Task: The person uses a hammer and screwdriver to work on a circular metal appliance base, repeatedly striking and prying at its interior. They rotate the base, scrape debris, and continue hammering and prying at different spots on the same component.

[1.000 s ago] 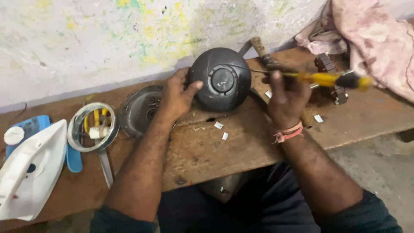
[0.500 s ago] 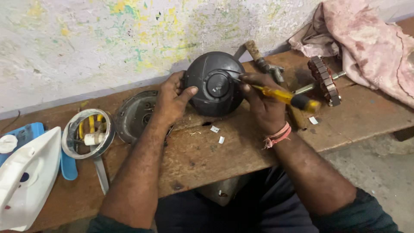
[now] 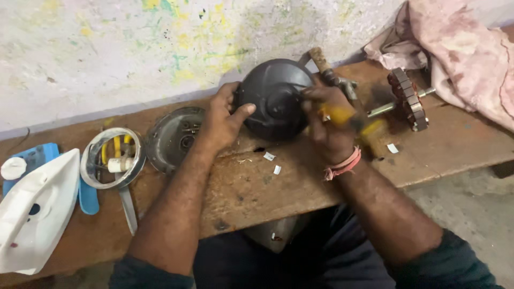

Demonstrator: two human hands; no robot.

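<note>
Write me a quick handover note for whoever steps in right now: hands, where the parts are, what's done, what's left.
Left hand: gripping the left side of the dark round motor housing, holding it on edge on the wooden bench.
Right hand: holding a yellow-handled screwdriver, tip at the housing's face.
Parts: rotor with shaft lies right of the housing; a second grey cover lies left; a hammer rests behind.
Done: rotor is out of the housing.
Left: the work on the housing's face looks unfinished; which fastener is being worked cannot be seen.
</note>
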